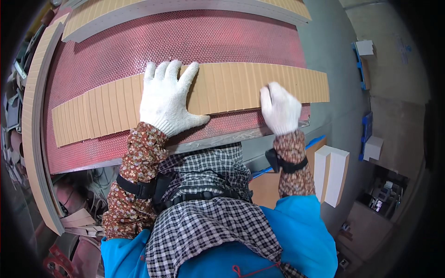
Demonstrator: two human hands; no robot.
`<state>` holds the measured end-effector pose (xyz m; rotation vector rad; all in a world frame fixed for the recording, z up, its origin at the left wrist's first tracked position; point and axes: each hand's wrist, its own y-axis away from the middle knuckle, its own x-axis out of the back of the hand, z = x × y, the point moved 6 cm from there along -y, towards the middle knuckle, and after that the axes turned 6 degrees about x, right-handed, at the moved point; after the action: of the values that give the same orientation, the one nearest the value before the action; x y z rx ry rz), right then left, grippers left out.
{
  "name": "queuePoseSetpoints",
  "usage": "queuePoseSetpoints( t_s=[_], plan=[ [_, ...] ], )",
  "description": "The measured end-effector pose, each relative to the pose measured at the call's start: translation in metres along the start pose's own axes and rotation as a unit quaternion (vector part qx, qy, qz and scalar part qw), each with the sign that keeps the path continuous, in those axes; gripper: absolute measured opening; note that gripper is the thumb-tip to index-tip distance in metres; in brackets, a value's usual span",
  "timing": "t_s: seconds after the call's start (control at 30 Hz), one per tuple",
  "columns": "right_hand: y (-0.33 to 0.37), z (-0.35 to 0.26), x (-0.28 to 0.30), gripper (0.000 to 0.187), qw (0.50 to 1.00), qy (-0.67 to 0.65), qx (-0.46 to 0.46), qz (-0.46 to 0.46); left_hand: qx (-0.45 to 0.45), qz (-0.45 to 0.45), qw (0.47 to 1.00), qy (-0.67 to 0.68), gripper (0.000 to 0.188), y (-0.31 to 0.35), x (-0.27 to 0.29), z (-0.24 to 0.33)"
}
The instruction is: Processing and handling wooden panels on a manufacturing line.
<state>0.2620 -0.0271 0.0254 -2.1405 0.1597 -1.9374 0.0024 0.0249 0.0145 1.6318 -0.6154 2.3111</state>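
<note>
Nearest is the checked apron [208,217], and just past it the table [232,39], its top covered in pinkish-red, finely patterned sheeting. The brown ribbed strip [227,88] lies flat on it in front of the body. Its long axis runs across the person from left to right, the right end farther away than the left and poking out past the table's right side. The ribs run across its width. Near the left end the edge has a small step; whether that is a join or an overlap, I cannot tell.

The gloved left hand [164,104] is on the strip, close to its middle, palm down, fingers spread and pointing away over its far edge, the thumb stretched out to the right by the near edge. It appears to press and grips nothing. The right hand [281,111] is the nearer one to the overhanging end. Its fingers are curled in over the near edge, with the strip directly beyond and under them; whether they pinch anything is hidden.

To the left, a long stack [37,129] follows the table's side. Farther off, across the table, lies another stack [185,11], running roughly parallel to the strip.
</note>
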Motion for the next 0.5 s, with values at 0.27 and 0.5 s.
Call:
queuePoseSetpoints(
  t_s=[0.27,0.5],
  plan=[
    [-0.067,0.015,-0.028,0.031,0.997,0.024,-0.065,-0.035,-0.006,-0.016,0.999,0.03,0.105,-0.002,0.007,0.007],
    [0.035,-0.006,0.007,0.019,1.0,-0.001,-0.024,0.01,0.008,-0.034,0.999,-0.029,0.111,-0.001,0.001,0.008]
  ],
)
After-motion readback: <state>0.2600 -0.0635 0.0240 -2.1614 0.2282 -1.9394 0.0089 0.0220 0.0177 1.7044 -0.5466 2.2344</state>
